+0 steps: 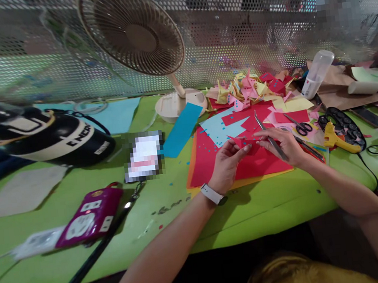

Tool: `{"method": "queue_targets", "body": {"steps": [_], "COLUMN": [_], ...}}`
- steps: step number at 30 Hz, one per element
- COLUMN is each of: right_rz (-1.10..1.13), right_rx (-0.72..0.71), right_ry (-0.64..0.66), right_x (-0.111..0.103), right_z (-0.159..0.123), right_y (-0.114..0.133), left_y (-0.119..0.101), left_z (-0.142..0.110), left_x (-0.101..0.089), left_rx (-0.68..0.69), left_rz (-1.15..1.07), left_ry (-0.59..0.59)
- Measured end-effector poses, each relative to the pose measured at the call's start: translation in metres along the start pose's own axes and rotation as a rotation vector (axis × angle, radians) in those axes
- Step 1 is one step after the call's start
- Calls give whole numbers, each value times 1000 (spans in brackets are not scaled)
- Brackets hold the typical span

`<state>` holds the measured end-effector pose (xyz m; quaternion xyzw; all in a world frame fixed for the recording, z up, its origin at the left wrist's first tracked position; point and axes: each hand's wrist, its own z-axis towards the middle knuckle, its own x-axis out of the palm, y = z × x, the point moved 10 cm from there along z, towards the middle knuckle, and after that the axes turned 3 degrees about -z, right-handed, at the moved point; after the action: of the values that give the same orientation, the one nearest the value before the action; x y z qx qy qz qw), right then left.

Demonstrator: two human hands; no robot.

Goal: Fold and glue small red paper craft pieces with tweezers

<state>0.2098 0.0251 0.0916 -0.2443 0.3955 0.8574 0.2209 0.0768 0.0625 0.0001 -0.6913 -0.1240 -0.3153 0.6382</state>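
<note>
My left hand (225, 163), with a white watch on its wrist, pinches a small folded piece of red paper (239, 142). In my right hand (286, 145) is a pair of metal tweezers (275, 145), slanting up and left, while the fingertips come close to the red piece. Whether they touch it I cannot tell. Beneath both hands lie large red paper sheets (209, 171) over orange ones. A light blue paper sheet (215, 132), strewn with small blue dots, lies just beyond my left hand.
Folded paper pieces (244, 88) are heaped behind the sheets. To the right lie scissors (302, 127) and a yellow glue gun (339, 139), near a clear bottle (317, 74). Leftward are a fan (137, 34), a phone (144, 155), a purple power bank (89, 217) and a large flask (63, 136).
</note>
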Motion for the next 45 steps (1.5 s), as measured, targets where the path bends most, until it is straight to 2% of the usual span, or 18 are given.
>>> {"method": "queue_targets", "body": {"steps": [6, 13, 19, 24, 28, 30, 35, 40, 43, 45], "right_rz": [105, 150, 145, 175, 184, 202, 223, 187, 51, -133], "right_rx": [141, 193, 229, 240, 257, 260, 254, 233, 189, 152], "right_ry": [7, -35, -89, -96, -49, -40, 5, 100, 62, 64], "right_x": [-5, -14, -22, -23, -16, -14, -7, 6, -5, -15], "right_z": [3, 6, 6, 7, 6, 6, 6, 5, 7, 8], "right_y": [-13, -23, -30, -32, -35, -37, -41, -40, -39, -37], "left_y": [4, 19, 14, -8, -17, -15, 0, 5, 0, -8], "left_z": [-4, -5, 0, 6, 8, 10, 12, 13, 15, 18], "left_x": [14, 12, -1, -15, -24, -24, -18, -21, -26, -32], "left_rx": [-82, -233, -278, -185, -166, -185, -239, -228, -203, -155], "left_rz": [15, 119, 281, 311, 262, 242, 149, 29, -83, -163], "left_ry": [131, 216, 148, -35, -154, -144, -31, -48, -114, -178]}}
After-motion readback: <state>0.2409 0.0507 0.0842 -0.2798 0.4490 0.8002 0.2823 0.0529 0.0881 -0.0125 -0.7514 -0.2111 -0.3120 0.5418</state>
